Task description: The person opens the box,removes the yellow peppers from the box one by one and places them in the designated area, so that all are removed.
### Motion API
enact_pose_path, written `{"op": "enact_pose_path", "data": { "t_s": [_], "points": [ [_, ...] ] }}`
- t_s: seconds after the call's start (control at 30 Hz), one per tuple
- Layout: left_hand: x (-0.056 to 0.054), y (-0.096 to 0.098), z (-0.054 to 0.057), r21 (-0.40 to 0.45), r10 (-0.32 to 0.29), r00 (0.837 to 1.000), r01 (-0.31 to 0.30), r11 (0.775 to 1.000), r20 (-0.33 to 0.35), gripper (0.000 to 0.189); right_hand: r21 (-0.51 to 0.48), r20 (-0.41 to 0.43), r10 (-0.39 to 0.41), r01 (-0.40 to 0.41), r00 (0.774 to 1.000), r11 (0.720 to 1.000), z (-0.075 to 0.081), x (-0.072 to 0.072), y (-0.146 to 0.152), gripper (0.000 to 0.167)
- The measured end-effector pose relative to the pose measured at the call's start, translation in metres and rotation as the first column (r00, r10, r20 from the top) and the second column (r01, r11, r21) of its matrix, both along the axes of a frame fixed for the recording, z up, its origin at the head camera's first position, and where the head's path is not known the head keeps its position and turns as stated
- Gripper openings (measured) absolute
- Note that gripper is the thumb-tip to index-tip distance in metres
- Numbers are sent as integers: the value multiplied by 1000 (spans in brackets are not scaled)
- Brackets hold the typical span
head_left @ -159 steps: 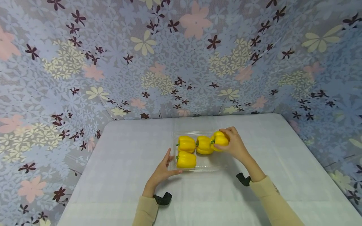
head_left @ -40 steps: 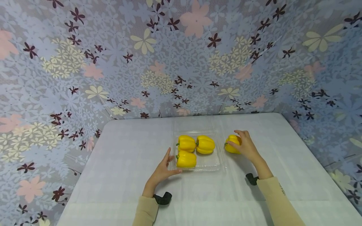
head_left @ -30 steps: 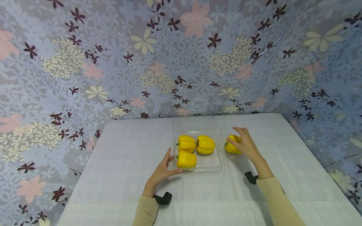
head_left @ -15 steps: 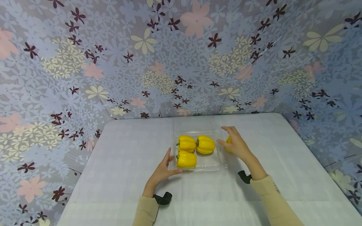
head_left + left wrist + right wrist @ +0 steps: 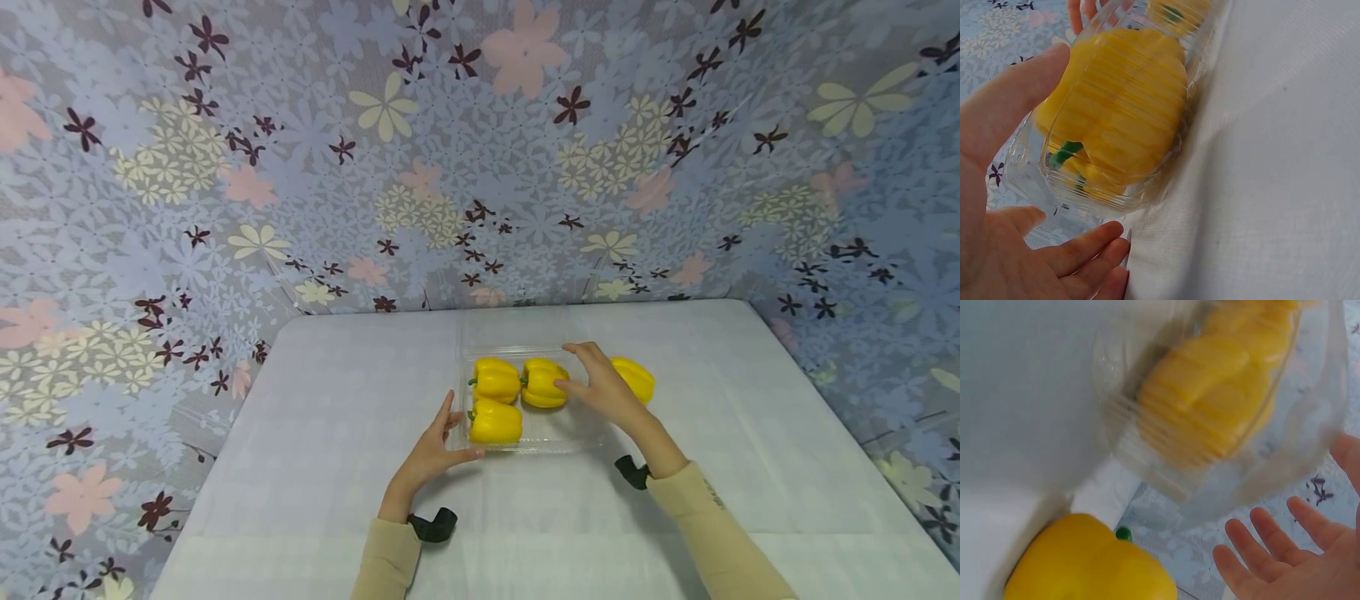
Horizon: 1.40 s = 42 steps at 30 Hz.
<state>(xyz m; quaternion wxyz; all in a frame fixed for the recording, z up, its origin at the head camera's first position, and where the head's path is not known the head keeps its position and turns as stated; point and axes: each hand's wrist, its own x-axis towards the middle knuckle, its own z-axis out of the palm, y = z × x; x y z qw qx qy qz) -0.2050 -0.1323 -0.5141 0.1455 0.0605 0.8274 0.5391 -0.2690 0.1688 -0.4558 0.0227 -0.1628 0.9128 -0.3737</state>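
A clear plastic container (image 5: 551, 429) stands on the table with three yellow bell peppers in it: one at back left (image 5: 496, 380), one at front left (image 5: 495, 422), one at back right (image 5: 543, 385). My left hand (image 5: 429, 454) rests at its left front corner, thumb along the front side, fingers spread. Over the right end hovers my right hand (image 5: 609, 393), fingers apart and thumb close to the back right pepper; the right wrist view shows nothing in its grasp. Behind that hand, on the table to the right, lies another yellow bell pepper (image 5: 634, 381), partly hidden.
The container's clear lid (image 5: 517, 327) lies folded back behind it, hard to make out. A white cloth covers the table (image 5: 315, 467). Flowered fabric (image 5: 480, 167) rises at the back and sides. A black strap mount sits on each wrist.
Earlier my right hand held a yellow bell pepper at the container's right end; it set it on the table to the right, let go, then moved left over the container. My left hand stays put.
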Motion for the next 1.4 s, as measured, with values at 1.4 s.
{"op": "enact_pose_path", "data": {
  "t_s": [1.4],
  "points": [
    [1, 0, 2, 4, -2, 1000, 2, 1000, 3, 111, 117, -77, 166, -156, 983, 981, -31, -16, -22, 67]
  ]
}}
